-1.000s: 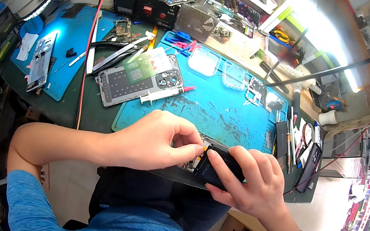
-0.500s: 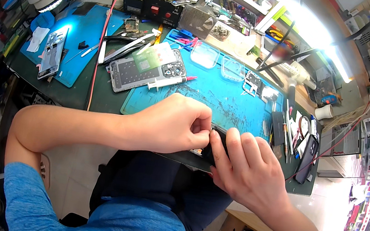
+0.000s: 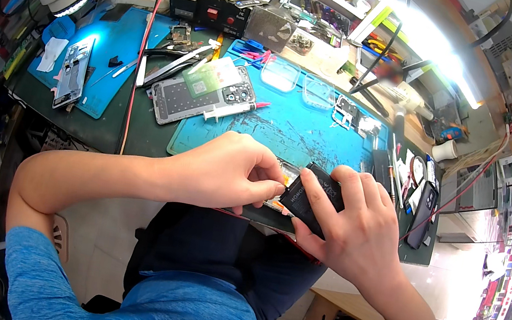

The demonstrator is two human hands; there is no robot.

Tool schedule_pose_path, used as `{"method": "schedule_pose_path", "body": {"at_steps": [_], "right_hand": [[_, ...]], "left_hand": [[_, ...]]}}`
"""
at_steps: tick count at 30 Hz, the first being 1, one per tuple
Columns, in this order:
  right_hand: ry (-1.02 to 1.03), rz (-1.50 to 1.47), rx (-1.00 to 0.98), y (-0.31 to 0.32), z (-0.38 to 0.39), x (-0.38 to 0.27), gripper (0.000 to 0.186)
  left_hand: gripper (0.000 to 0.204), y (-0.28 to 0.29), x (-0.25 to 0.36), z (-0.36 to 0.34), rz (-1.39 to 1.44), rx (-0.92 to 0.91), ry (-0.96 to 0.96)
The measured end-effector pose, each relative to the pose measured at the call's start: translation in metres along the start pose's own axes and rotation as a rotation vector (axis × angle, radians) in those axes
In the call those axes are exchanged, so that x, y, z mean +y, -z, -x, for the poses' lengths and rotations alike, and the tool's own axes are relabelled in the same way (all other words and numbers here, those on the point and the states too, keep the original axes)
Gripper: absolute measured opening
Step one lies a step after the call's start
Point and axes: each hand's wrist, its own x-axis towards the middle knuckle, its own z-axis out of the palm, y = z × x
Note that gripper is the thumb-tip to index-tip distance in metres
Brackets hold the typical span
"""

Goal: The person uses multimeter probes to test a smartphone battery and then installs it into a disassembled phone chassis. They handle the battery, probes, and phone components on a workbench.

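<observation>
A black phone battery lies tilted over an opened phone at the mat's near edge. My right hand grips the battery, with its index finger across the dark face and its thumb along the lower edge. At the battery's left end, my left hand has thumb and finger pinched together; whatever is between them is too small to make out. Part of the phone's metal inside shows between my hands, and the rest is hidden beneath them and the battery.
On the blue mat lie a phone back frame, a white syringe and clear plastic boxes. Another opened phone is at the left. A red cable crosses the bench; loose tools lie at the right.
The battery has turned so its broad dark face shows. My right fingers now lie over it, and my left fingers have shifted slightly down and left.
</observation>
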Motion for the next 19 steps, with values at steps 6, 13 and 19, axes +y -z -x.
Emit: {"method": "schedule_pose_path", "body": {"at_steps": [6, 13, 19], "right_hand": [[0.027, -0.027, 0.049, -0.004, 0.001, -0.003, 0.058], [0.059, 0.088, 0.079, -0.001, -0.004, -0.009, 0.048], [0.008, 0.147, -0.137, 0.004, -0.009, -0.015, 0.054]], "left_hand": [[0.023, -0.001, 0.000, -0.004, 0.038, -0.006, 0.033], [0.016, -0.007, -0.002, -0.009, -0.127, 0.086, -0.120], [0.014, -0.015, -0.013, -0.020, -0.325, 0.150, -0.258]]}}
